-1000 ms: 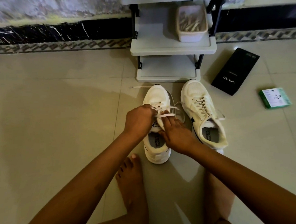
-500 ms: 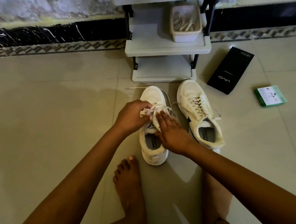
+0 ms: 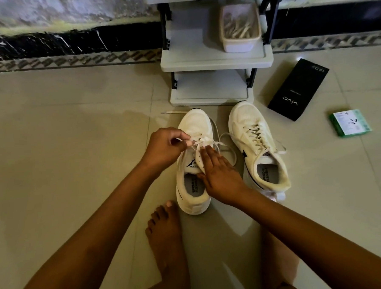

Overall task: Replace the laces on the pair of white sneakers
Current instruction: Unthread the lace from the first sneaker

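Note:
Two white sneakers stand side by side on the tiled floor. My left hand (image 3: 165,146) pinches the white lace (image 3: 209,143) of the left sneaker (image 3: 195,126) and holds it up just left of the eyelets. My right hand (image 3: 219,173) lies flat on that shoe's tongue and right flap, fingers straight, pressing it down. Loose loops of the lace trail to the right of the shoe. The right sneaker (image 3: 250,123) is laced, with its ends lying loose beside it.
A grey two-tier rack (image 3: 214,61) stands behind the shoes, carrying a white tub of laces (image 3: 239,29). A black phone box (image 3: 297,90) and a green-and-white box (image 3: 349,122) lie on the floor at right. My bare feet (image 3: 165,238) sit below the shoes.
My left hand has moved left, drawing the lace out from the eyelets. My right hand has slid forward along the tongue. The camera has shifted slightly.

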Demonstrator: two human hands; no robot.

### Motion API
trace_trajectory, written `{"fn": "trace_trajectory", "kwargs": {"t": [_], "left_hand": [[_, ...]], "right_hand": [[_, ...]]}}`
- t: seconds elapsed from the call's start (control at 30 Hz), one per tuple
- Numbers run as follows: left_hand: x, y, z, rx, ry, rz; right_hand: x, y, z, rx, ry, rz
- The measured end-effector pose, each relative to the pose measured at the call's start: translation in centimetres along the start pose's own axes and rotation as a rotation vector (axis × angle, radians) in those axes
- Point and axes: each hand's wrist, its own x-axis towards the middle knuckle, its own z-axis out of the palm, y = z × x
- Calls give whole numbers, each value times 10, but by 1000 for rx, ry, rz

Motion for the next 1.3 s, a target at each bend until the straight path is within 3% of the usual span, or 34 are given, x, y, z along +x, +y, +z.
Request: {"fn": "trace_trajectory", "kwargs": {"t": [0.07, 0.17, 0.23, 0.37, 0.47, 0.53, 0.77, 1.17, 1.3], "left_hand": [[-2, 1, 1, 37, -3, 14], [-3, 0, 7, 507, -115, 49], [-4, -6, 8, 634, -85, -16], [-12, -26, 15, 397, 147, -144], [-20, -31, 23, 138, 258, -218], [-22, -30, 28, 88, 305, -207], [-20, -37, 33, 100, 288, -160], [-15, -35, 33, 145, 236, -232], [-17, -40, 29, 171, 205, -156]], "right_hand": [[4, -2, 0, 9, 1, -4], [6, -4, 0, -7, 11, -25], [5, -4, -1, -19, 13, -18], [5, -3, 0, -39, 13, -7], [5, -4, -1, -27, 15, -11], [4, -4, -1, -29, 17, -13], [4, -4, -1, -26, 32, -25], [2, -3, 1, -14, 35, -26], [2, -3, 1, -23, 34, -32]]}}
